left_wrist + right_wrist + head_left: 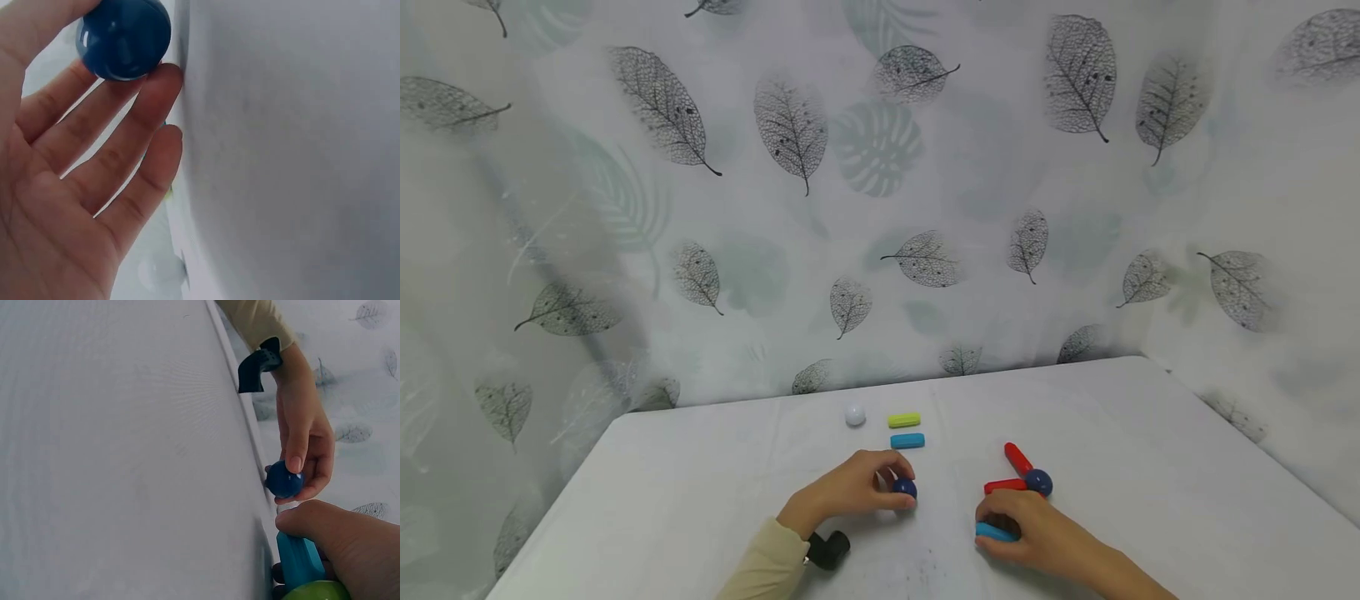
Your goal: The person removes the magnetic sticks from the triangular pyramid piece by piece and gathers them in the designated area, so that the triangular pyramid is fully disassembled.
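Note:
My left hand pinches a glossy dark blue ball between thumb and fingers, low over the white table. In the left wrist view the same ball sits at the fingertips. To the right, my right hand grips a light blue rod with curled fingers. The right wrist view shows this rod below the thumb, with a rounded green piece at its lower end; whether they are joined I cannot tell. Just beyond the right hand lie two red rods touching or close to another dark blue ball.
Farther back on the white table lie a white ball, a yellow-green rod and another light blue rod. A black device is strapped to the left wrist. A leaf-patterned curtain hangs behind the table.

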